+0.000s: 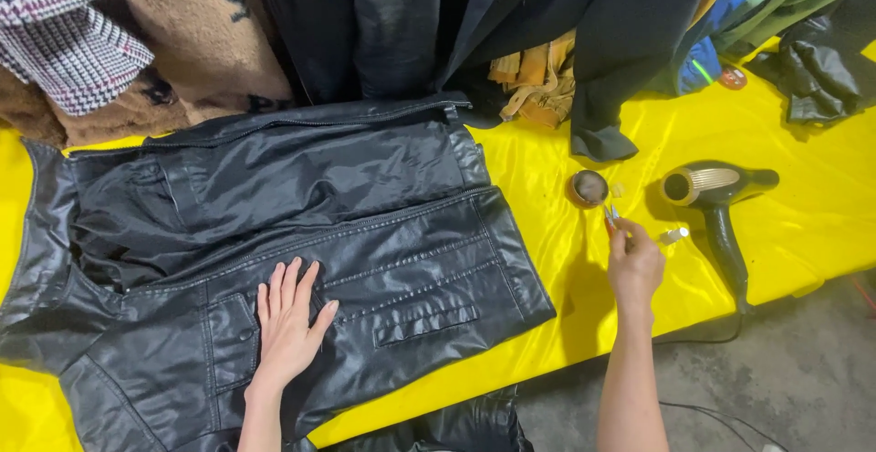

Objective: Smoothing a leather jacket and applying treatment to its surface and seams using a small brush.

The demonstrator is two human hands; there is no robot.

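Left hand [287,324] lies spread flat on the black leather jacket [274,233] — right hand [634,265] pinches a small brush [610,217] just near the little round tin [589,188].

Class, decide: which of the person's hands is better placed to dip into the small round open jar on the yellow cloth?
Probably the right hand: it holds a small tool beside the small round jar, while the left hand lies flat on the black leather jacket.

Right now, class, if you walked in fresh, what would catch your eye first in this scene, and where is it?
The bright yellow sheet covering the table strikes first, with a black leather jacket spread flat across its left half. The left hand presses flat on the jacket's lower front, while the right hand holds a small tool beside a little round tin. A black hair dryer lies at the right.
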